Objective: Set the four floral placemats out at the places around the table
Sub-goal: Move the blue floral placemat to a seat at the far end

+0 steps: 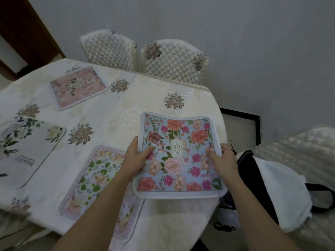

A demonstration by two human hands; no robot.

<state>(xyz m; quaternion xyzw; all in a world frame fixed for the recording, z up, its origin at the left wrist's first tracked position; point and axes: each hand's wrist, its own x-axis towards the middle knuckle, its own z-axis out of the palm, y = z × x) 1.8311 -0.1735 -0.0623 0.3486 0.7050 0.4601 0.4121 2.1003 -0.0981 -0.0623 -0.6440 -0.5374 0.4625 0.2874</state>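
Observation:
A light-blue placemat (179, 165) with pink and orange flowers is held over the table's near right corner. My left hand (135, 158) grips its left edge, thumb on top. On its right edge sits my right hand (222, 159), gripping the same way. Three other mats lie flat on the table (116, 113): a pink floral placemat (78, 87) at the far left, a white placemat with green leaves (27, 151) at the left, and a pale placemat with a pink border (96, 180) near me, partly under my left arm.
The table has a cream embroidered cloth. Two quilted chair backs (143, 57) stand at its far side against a grey wall. On a quilted seat at the right lie a black bag (253, 180) and a white cloth (282, 192). A framed board (239, 127) leans by the wall.

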